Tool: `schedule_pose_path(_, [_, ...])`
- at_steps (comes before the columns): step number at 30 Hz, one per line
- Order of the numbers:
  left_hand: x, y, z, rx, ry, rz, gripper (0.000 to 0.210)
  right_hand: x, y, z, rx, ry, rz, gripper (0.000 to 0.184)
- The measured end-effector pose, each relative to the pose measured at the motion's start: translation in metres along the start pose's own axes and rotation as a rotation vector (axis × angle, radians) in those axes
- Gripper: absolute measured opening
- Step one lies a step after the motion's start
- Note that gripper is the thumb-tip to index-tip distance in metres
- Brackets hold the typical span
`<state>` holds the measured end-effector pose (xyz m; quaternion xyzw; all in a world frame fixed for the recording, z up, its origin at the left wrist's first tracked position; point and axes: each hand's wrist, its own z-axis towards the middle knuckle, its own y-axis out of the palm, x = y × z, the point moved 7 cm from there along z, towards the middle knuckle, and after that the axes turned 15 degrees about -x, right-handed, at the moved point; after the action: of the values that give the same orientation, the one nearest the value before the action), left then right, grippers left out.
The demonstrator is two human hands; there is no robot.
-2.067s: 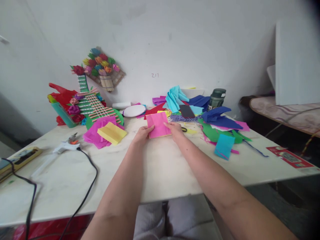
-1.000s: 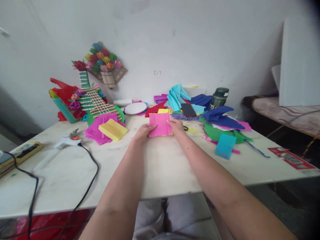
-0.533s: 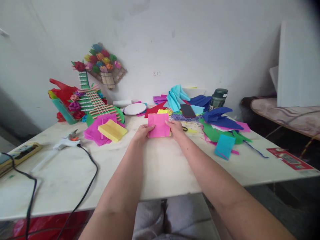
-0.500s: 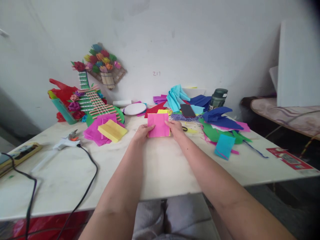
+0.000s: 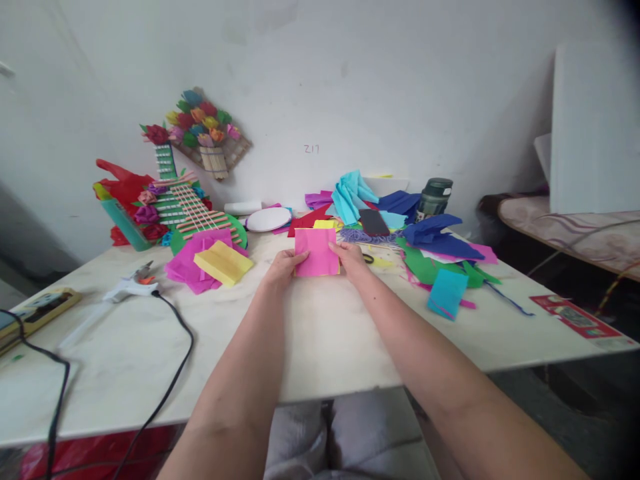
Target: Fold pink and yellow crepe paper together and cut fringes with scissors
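Note:
A square of pink crepe paper (image 5: 316, 253) is held upright between my two hands above the table, with a thin yellow edge showing along its side and bottom. My left hand (image 5: 286, 264) pinches its left edge, thumb on the front face. On the opposite edge my right hand (image 5: 349, 257) grips it the same way, fingers hidden behind. To the left lie magenta crepe paper sheets (image 5: 187, 270) with a folded yellow piece (image 5: 224, 263) on top. Just right of my right hand, a black scissors handle (image 5: 368, 259) shows in part.
A glue gun (image 5: 133, 287) with its black cord and a power strip (image 5: 37, 319) lie at the left. Behind stands a paper-flower guitar (image 5: 200, 213). Coloured paper (image 5: 425, 261), a phone (image 5: 373, 223) and a dark bottle (image 5: 434, 198) sit at the right and back.
Both hands keep hold of the pink paper in nearly the same place. The whole view has shifted very slightly.

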<state>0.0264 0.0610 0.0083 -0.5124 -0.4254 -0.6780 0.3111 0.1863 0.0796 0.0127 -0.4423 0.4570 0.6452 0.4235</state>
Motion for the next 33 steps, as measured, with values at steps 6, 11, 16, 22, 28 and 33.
schedule_pose_path(6, [0.002, 0.007, -0.001, -0.072, -0.014, 0.029, 0.036, -0.001, 0.003, -0.002, -0.063, 0.035, 0.061, 0.031])
schedule_pose_path(11, [0.001, 0.016, -0.003, -0.145, -0.072, 0.064, 0.036, -0.002, 0.004, -0.001, -0.066, -0.001, 0.158, 0.031])
schedule_pose_path(16, [0.001, 0.016, -0.005, -0.146, -0.082, 0.069, 0.035, -0.002, 0.005, -0.003, -0.049, 0.019, 0.193, 0.028])
schedule_pose_path(22, [-0.001, 0.013, -0.003, -0.148, -0.085, 0.028, 0.037, -0.001, 0.005, -0.003, -0.05, 0.037, 0.2, 0.029])
schedule_pose_path(28, [0.0, 0.014, -0.005, -0.124, -0.102, 0.032, 0.036, 0.001, 0.003, -0.001, -0.074, 0.019, 0.187, 0.029])
schedule_pose_path(33, [-0.005, 0.012, -0.004, -0.139, -0.118, 0.007, 0.034, -0.001, 0.004, -0.002, -0.082, 0.009, 0.2, 0.027])
